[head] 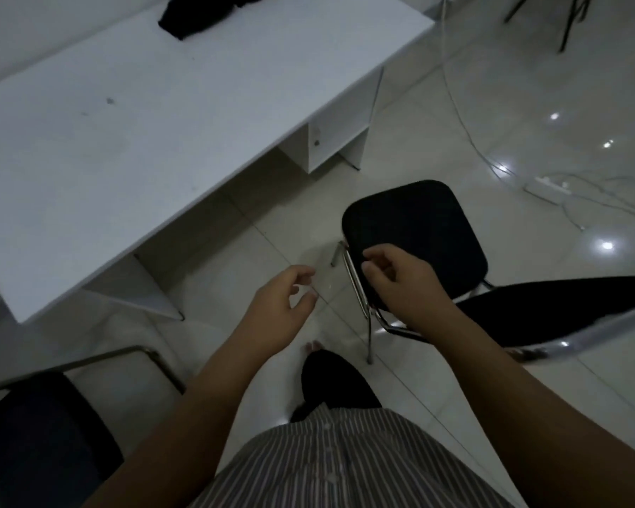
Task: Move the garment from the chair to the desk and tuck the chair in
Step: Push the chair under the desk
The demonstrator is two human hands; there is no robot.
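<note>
A black garment (195, 12) lies on the far end of the white desk (125, 122). The chair (418, 221), with a black padded seat and chrome frame, stands on the floor right of the desk, its backrest (550, 309) nearest me. My right hand (400, 280) hovers over the seat's near left corner, fingers curled and apart, holding nothing. My left hand (283, 306) hangs over the floor left of the chair, fingers loosely apart and empty.
A second black chair (44, 434) sits at the lower left by the desk's near end. White cables and a power strip (548, 187) lie on the glossy tiled floor at right. Dark stand legs (565, 23) show at top right.
</note>
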